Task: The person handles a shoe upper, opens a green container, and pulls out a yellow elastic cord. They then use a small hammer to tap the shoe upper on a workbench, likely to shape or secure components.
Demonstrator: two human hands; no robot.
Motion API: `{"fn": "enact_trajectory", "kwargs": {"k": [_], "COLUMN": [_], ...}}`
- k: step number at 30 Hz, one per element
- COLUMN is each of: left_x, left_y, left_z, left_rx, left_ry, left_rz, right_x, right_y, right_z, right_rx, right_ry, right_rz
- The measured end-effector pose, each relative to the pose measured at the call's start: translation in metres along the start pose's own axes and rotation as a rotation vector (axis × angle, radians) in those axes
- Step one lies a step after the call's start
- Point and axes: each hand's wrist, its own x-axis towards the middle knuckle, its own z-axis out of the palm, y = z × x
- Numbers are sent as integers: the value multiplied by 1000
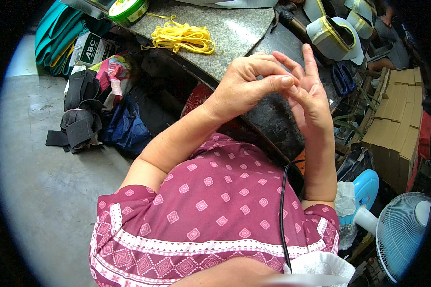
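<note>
My left hand (254, 79) and my right hand (312, 98) meet at the fingertips above the dark side of the worktable. The left fingers are closed, the thumb pressed against the curled index finger. On the right hand, the thumb comes to the same spot while other fingers stretch up and apart. Whatever is pinched there, if anything, is too small or hidden to see. A loose bundle of yellow elastic cord (182, 37) lies beyond my left hand on the speckled grey tabletop (225, 28).
A round green tub (128, 10) sits at the far left of the table. Visor-like caps (335, 38) and dark blue scissor-like handles (343, 79) lie at the right. Stacked cardboard (392, 119) and a fan (404, 234) stand right. Black strips (79, 126) lie on the left floor.
</note>
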Motion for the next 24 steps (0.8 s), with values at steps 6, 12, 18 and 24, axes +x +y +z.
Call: {"fn": "enact_trajectory", "kwargs": {"k": [6, 12, 18, 24], "left_x": [-9, -31, -113, -159], "left_y": [5, 13, 19, -40], "left_z": [-1, -74, -142, -163], "left_rx": [-303, -103, 629, 625], "left_ry": [25, 342, 244, 362], "left_rz": [-264, 15, -372, -581], "right_x": [-5, -12, 2, 26], "right_y": [-3, -34, -58, -64], "right_z": [11, -20, -55, -62], "right_rx": [-387, -682, -1027, -1339], "right_ry": [12, -19, 367, 565], "right_rz": [-190, -336, -563, -588]}}
